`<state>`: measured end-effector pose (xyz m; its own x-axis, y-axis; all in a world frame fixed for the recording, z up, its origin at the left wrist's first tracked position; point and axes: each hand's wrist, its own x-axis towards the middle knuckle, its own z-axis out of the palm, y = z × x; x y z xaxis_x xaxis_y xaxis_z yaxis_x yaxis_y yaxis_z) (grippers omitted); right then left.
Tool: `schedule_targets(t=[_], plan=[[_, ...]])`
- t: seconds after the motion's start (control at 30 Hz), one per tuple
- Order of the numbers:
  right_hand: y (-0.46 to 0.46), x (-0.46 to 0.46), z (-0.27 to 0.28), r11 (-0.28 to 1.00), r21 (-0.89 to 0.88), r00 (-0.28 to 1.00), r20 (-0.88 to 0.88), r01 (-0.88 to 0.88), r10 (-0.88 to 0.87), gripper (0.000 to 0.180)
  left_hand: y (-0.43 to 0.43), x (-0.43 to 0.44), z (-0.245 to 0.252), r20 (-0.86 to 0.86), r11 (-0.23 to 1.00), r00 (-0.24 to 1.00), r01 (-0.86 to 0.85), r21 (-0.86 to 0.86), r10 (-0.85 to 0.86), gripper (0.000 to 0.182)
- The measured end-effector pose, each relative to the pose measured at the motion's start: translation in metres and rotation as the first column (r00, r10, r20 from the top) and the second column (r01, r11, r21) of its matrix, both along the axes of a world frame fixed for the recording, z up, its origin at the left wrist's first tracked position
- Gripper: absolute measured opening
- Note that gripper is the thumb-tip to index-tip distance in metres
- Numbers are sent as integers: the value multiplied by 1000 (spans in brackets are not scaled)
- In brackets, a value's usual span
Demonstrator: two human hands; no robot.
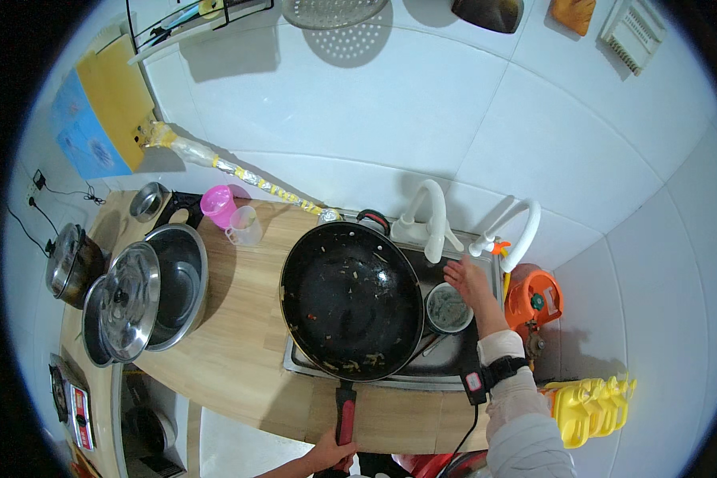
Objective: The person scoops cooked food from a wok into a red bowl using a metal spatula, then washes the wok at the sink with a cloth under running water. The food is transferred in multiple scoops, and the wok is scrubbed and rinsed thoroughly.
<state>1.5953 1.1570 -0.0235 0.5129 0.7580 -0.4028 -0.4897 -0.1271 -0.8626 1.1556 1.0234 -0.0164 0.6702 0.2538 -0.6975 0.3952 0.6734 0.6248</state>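
Observation:
A large black wok (352, 302) with food scraps inside rests over the left part of the metal sink (448, 382). Its black and red handle (346, 418) points towards me, and my left hand (333, 452) is closed around the handle's lower end. My right hand (466, 279) is over the sink, below the white faucet (435, 224), with fingers apart and nothing visibly held. Beneath it in the sink stands a bowl (448, 308) of cloudy contents. A second white tap (517, 230) with an orange valve is just to the right.
Metal basins (198, 316), a glass lid (128, 299), a pink cup (218, 203) and a clear plastic cup (245, 226) occupy the left counter. An orange gas cylinder (526, 296) and yellow plastic containers (573, 415) are at right. A black cable (469, 427) crosses the counter's front edge.

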Motion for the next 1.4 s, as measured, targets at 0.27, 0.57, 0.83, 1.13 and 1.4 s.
schedule_targets(t=[0.27,0.57,0.83,1.13,1.4], plan=[[43,14,-8,998,34,997,52,55,-57,35,1,6,13,-70,997,994,-80,22,81,22],[62,27,4,999,-37,969,247,9,1,24,-2,-1,-6,-146,998,989,23,64,-13,17],[32,8,-10,977,-68,968,135,-202,210,26,-5,-5,-13,-139,998,990,26,60,-18,20],[-36,-4,-98,420,-894,-58,416,154,907,35,-3,-1,-8,-143,998,990,17,56,-8,20],[-37,-5,-39,749,-646,541,582,-147,608,34,5,3,10,-112,1000,994,-2,31,5,25]])
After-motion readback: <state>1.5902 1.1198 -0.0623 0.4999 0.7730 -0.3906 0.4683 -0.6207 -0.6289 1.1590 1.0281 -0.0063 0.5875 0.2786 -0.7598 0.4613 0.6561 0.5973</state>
